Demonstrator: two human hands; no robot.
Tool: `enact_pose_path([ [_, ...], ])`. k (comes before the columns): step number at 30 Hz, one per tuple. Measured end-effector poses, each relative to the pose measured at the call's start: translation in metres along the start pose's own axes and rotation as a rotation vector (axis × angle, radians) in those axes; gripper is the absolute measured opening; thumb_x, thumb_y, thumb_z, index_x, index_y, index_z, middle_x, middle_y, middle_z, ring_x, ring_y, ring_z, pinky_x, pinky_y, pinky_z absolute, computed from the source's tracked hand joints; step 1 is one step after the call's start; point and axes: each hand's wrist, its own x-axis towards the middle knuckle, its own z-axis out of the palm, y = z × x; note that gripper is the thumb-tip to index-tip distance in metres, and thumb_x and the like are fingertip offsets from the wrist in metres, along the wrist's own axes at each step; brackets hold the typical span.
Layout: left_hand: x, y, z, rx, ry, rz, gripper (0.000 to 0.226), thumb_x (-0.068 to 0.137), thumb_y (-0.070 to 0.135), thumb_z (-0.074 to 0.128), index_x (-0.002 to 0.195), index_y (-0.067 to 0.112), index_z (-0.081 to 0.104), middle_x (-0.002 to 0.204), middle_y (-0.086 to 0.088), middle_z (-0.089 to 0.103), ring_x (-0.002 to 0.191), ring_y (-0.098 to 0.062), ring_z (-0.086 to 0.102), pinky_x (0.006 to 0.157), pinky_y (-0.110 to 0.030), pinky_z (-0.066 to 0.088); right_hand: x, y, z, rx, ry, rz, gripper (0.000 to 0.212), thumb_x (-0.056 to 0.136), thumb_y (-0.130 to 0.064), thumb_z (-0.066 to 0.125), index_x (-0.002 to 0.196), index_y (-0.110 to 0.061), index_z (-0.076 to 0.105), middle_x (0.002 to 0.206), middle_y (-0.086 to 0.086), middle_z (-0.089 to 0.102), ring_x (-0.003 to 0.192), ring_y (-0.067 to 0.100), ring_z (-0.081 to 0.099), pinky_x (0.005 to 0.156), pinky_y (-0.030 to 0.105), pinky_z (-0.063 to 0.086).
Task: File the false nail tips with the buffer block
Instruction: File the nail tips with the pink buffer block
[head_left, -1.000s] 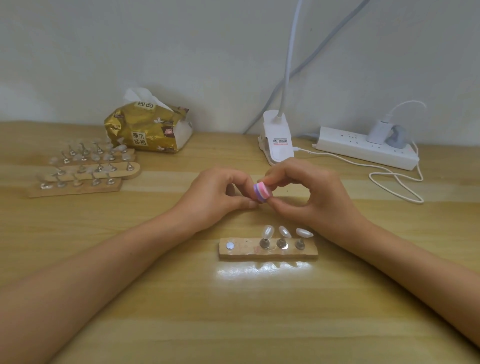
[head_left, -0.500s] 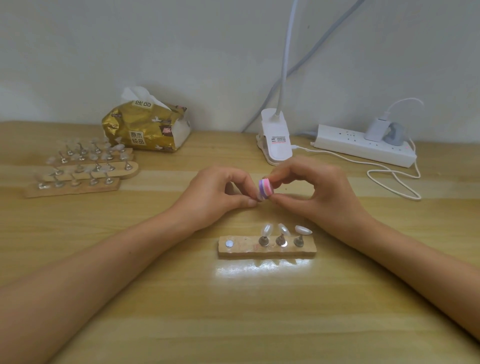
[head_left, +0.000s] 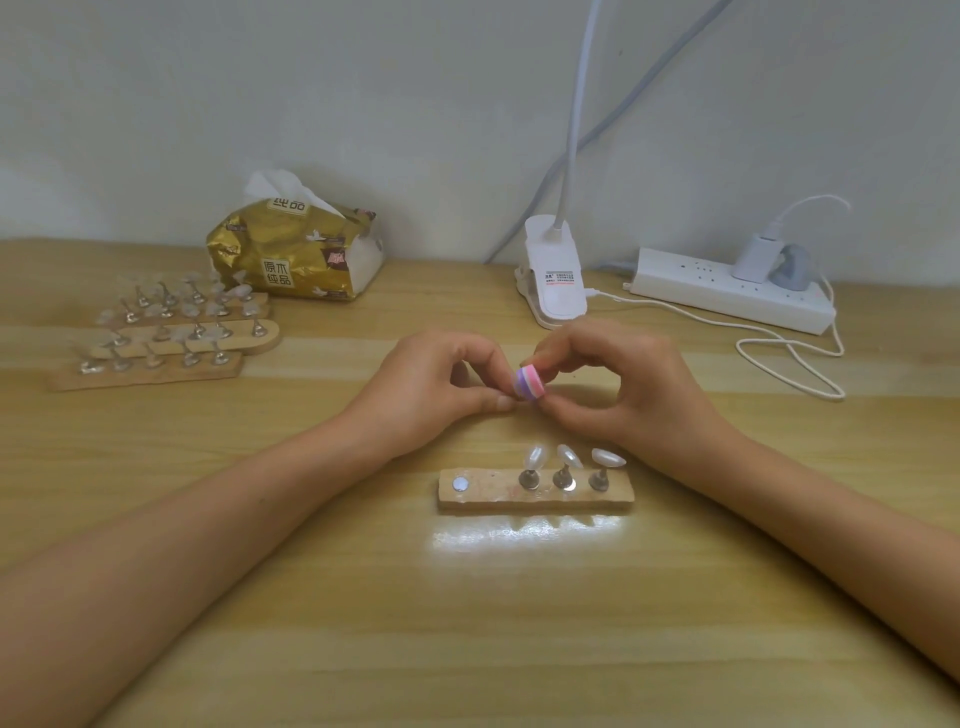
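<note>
**Block held between both hands, above the holder**

The right hand grips the buffer block between thumb and curled fingers. The block is in the air above the desk, behind the holder. We see mainly its striped end, with purple, pink and white layers. This end faces toward us and a little to the left, and the stripes are tilted. The rest of its length goes into the right fingers, so we cannot tell its long axis with certainty.

The left hand is curled, and its thumb and forefinger come together just beside the block's left edge. Whether they pinch something is hidden from us.

On the holder stand three nail tips on metal pegs. The left tip stands almost upright, the middle tip leans to the left, and the right tip lies nearly level, with its long axis left to right. At the left end of the holder one round magnet is bare.

Far left lie more holders with tips, near a tissue pack. Behind the hands are a lamp clip and a power strip.
</note>
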Motion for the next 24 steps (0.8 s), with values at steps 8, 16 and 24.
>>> enact_pose_path([
  [8, -0.0002, -0.0013, 0.0006, 0.004, 0.002, 0.001, 0.028, 0.078, 0.015, 0.081, 0.068, 0.037, 0.067, 0.065, 0.028, 0.061, 0.056, 0.001, 0.049, 0.057, -0.013, 0.036, -0.0002, 0.0007, -0.0011, -0.018, 0.018, -0.008, 0.011, 0.084, -0.004, 0.08, 0.089, -0.005, 0.07, 0.088, -0.002, 0.072, 0.084, 0.015, 0.067, 0.081, 0.031, 0.054],
  [16, -0.0004, -0.0015, 0.0002, 0.007, -0.001, 0.004, 0.028, 0.078, 0.014, 0.081, 0.069, 0.037, 0.067, 0.063, 0.029, 0.06, 0.056, 0.0, 0.047, 0.056, -0.012, 0.035, 0.0, 0.0009, -0.0009, -0.039, 0.014, -0.046, 0.01, 0.085, -0.007, 0.079, 0.09, -0.005, 0.071, 0.089, 0.001, 0.073, 0.085, 0.018, 0.067, 0.081, 0.032, 0.054],
  [24, -0.0008, -0.0018, 0.0001, 0.016, -0.001, 0.009, 0.024, 0.078, 0.015, 0.081, 0.071, 0.035, 0.068, 0.062, 0.03, 0.059, 0.054, 0.001, 0.047, 0.055, -0.011, 0.033, 0.0012, 0.0022, -0.0006, -0.019, -0.007, 0.009, 0.01, 0.085, -0.003, 0.079, 0.093, -0.005, 0.073, 0.091, 0.0, 0.074, 0.087, 0.016, 0.068, 0.083, 0.036, 0.054],
])
